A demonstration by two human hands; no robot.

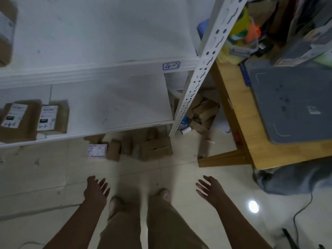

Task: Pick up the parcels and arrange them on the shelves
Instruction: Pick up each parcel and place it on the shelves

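Brown cardboard parcels (156,149) lie on the floor (45,177) below the white metal shelves (115,103), while the left hand (97,189) and right hand (209,190) hang spread and empty, so a pick-up seems next, needing a downward reach.

Brown cardboard parcel (5,33) top left: cut by left edge, label blurred. Brown cardboard parcel with white label (17,121) on lower white shelf (125,105): left side cut off, print too small to read. Neighbouring brown labelled parcel (53,116): print also unreadable. Blue-outlined tag (171,66) on upper shelf rim: second character unclear. Brown cardboard boxes on floor (155,149): far parts hidden under shelf board. Second brown box heap (203,112): partly hidden behind white perforated upright (201,69) and wooden surface (237,108). Grey flat case (291,105): cut by right edge, sticker unreadable. Colourful clutter (240,27) top right: blurred, items cannot be told. Left forearm (77,225), right forearm (239,225): cut by bottom edge.
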